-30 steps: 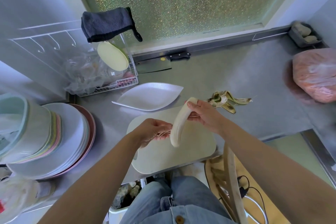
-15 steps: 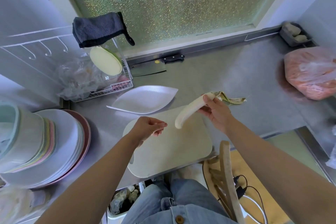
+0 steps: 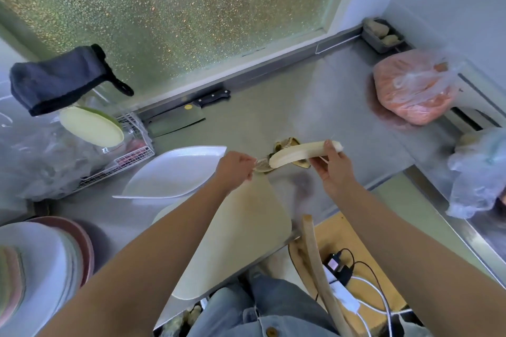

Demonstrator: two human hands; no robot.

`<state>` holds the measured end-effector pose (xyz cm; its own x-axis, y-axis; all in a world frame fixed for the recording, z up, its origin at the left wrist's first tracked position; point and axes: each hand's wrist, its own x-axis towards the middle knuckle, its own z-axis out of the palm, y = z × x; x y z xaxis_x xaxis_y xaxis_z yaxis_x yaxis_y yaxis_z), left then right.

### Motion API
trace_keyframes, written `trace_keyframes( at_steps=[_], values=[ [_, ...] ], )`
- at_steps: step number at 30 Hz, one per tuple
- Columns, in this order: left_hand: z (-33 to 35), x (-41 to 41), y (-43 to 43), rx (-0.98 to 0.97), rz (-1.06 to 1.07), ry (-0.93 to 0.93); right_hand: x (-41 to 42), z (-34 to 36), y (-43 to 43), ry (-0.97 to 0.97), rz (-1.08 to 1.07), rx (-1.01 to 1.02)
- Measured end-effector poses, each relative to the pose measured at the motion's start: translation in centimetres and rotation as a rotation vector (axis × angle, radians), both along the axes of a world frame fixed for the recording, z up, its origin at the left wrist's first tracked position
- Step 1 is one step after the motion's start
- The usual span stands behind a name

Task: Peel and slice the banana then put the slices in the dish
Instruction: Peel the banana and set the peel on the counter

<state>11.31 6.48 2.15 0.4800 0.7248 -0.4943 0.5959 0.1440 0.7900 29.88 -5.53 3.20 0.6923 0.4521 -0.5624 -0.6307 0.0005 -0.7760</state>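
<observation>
Steel counter point(image 3: 315, 96) below the frosted window: the right hand point(image 3: 332, 172), gripping the peeled banana point(image 3: 298, 154) near one end, has moved it from over the cutting board point(image 3: 246, 219) to above the peel heap point(image 3: 287, 143), and the left hand point(image 3: 235, 168) now pinches a last string point(image 3: 260, 164) at its other tip. Peeling looks nearly finished; slicing is not begun.

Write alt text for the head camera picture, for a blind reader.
A person's right hand holds a peeled pale banana over a grey steel counter; the left hand pinches a peel strand. A white leaf-shaped dish lies nearby.
</observation>
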Motion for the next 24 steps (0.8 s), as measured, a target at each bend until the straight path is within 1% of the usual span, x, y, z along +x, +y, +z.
trace_keyframes(
  at_steps=[5, 8, 11, 14, 15, 16, 17, 18, 21, 22, 23, 24],
  values=[
    [0.6, 6.6, 1.1, 0.335, -0.366, 0.147, 2.4, 0.2, -0.7, 0.006, -0.13, 0.014],
    [0.1, 9.0, 1.8, 0.512, -0.53, 0.246, 3.6, 0.3, -1.2, 0.0, -0.174, 0.021],
    [-0.8, 10.4, 2.0, 0.598, -0.552, 0.263, 4.3, 0.2, -1.5, -0.001, -0.181, 0.014],
    [-1.2, 10.8, 2.0, 0.746, -0.462, 0.259, 4.6, 0.0, -1.8, -0.015, -0.171, 0.016],
    [-1.2, 10.7, 2.1, 0.767, -0.418, 0.245, 4.7, -0.1, -1.9, -0.024, -0.162, 0.014],
    [-1.2, 10.5, 2.2, 0.747, -0.365, 0.219, 4.7, -0.2, -1.9, -0.035, -0.146, 0.005],
    [-1.1, 10.2, 2.3, 0.68, -0.312, 0.184, 4.7, -0.3, -1.9, -0.045, -0.123, -0.006],
    [-1.0, 9.7, 2.3, 0.556, -0.27, 0.133, 4.7, -0.5, -1.8, -0.054, -0.088, -0.014],
    [0.6, 7.5, 2.0, -0.007, -0.204, -0.103, 3.7, -0.7, -1.1, -0.068, 0.082, -0.003],
    [1.1, 6.5, 1.7, -0.144, -0.229, -0.143, 3.0, -0.7, -0.6, -0.07, 0.156, -0.001],
    [1.5, 5.5, 1.4, -0.202, -0.285, -0.148, 2.3, -0.7, -0.1, -0.069, 0.239, 0.009],
    [1.6, 4.5, 1.0, -0.192, -0.342, -0.126, 1.5, -0.8, 0.4, -0.067, 0.321, 0.023]
  ],
)
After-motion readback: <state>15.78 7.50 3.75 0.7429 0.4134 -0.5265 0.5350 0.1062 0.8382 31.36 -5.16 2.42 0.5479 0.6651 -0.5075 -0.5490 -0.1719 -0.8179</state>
